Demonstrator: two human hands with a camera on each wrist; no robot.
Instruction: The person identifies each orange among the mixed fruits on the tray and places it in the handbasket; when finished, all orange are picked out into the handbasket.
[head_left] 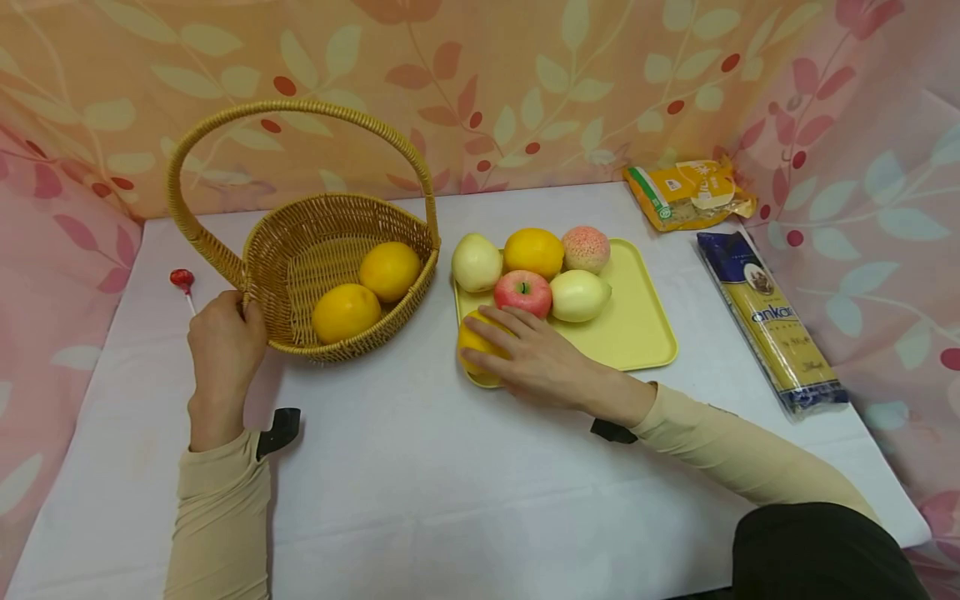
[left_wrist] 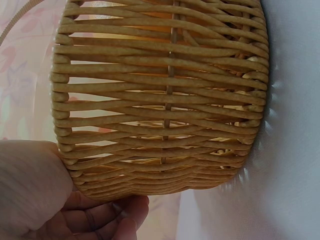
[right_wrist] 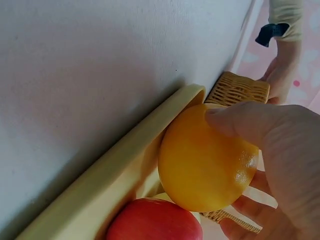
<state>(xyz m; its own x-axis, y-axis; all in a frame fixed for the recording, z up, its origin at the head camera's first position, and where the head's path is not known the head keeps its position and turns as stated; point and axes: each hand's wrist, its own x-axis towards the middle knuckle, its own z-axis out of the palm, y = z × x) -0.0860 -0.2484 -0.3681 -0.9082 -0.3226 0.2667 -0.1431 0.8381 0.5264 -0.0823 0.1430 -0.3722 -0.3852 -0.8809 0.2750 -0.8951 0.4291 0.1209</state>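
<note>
My left hand [head_left: 225, 350] grips the rim of a wicker basket [head_left: 300, 212] by the left foot of its tall handle; in the left wrist view, curled fingers [left_wrist: 107, 217] reach round the woven side. Two yellow-orange fruits [head_left: 347, 314] lie inside the basket. My right hand [head_left: 543, 358] grips another yellow-orange fruit [right_wrist: 202, 160] at the front left corner of a yellow tray [head_left: 637, 333], thumb on one side and fingers on the other. Beside it on the tray are a red apple [head_left: 522, 293], two pale green fruits [head_left: 581, 296], a yellow-orange fruit [head_left: 534, 252] and a pinkish speckled fruit [head_left: 586, 249].
A red lollipop [head_left: 182, 280] lies left of the basket. At the back right is an orange snack bag [head_left: 690, 196], and a long blue and yellow packet [head_left: 772, 321] lies along the right side. Floral cloth [head_left: 495, 92] hangs behind the white-covered table [head_left: 420, 483].
</note>
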